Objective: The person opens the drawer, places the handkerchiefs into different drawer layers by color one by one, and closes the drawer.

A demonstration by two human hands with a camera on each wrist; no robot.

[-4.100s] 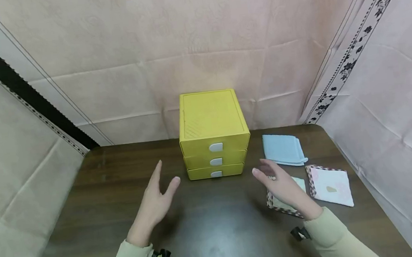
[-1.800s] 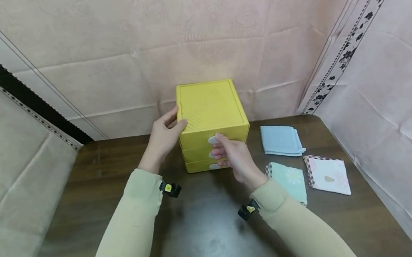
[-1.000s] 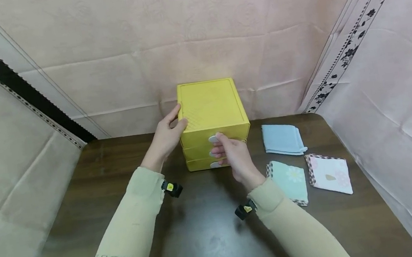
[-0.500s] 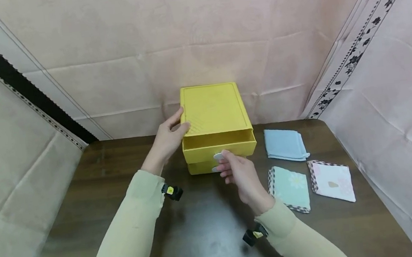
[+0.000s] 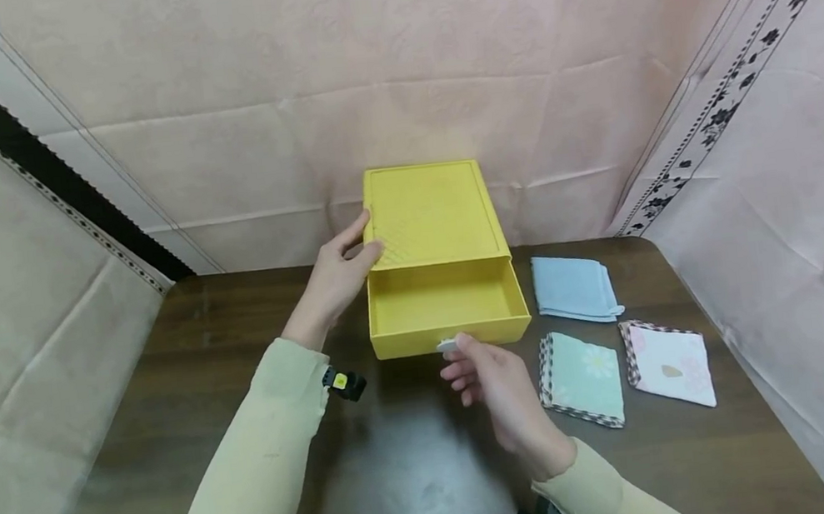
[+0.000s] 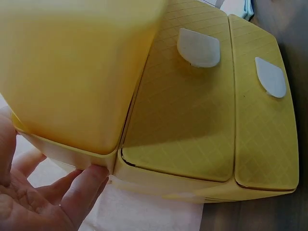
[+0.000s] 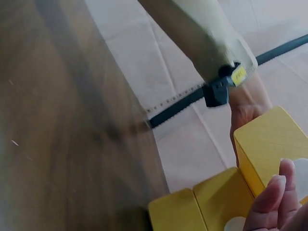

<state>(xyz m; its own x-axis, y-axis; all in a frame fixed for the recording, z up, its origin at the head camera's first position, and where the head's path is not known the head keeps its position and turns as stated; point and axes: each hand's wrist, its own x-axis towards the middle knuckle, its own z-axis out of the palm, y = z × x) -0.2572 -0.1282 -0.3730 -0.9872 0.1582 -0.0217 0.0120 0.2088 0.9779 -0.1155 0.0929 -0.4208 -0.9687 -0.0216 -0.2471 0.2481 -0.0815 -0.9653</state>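
A small yellow drawer cabinet (image 5: 428, 213) stands at the back of the table. Its top drawer (image 5: 446, 297) is pulled out, and the inside that shows is bare. My left hand (image 5: 335, 278) holds the cabinet's upper left side, thumb over the top edge, fingers along the side wall. In front, my right hand (image 5: 497, 390) pinches the white tab handle (image 5: 448, 344) of the top drawer. From the left wrist, the two lower drawers show closed, each with a white handle (image 6: 199, 48). The right wrist view has the right fingers (image 7: 269, 197) at the top drawer's front.
To the right of the cabinet lie three folded cloths: a light blue one (image 5: 574, 288), a mint green one (image 5: 583, 379) with a checked edge, and a white one (image 5: 670, 364) with a checked edge. The dark wooden table (image 5: 196, 430) backs onto pale hanging cloth (image 5: 236, 158).
Both hands came from above the table to the cabinet. The left took hold of its side; the right gripped the top handle and drew the drawer out towards me. The cloths stayed put.
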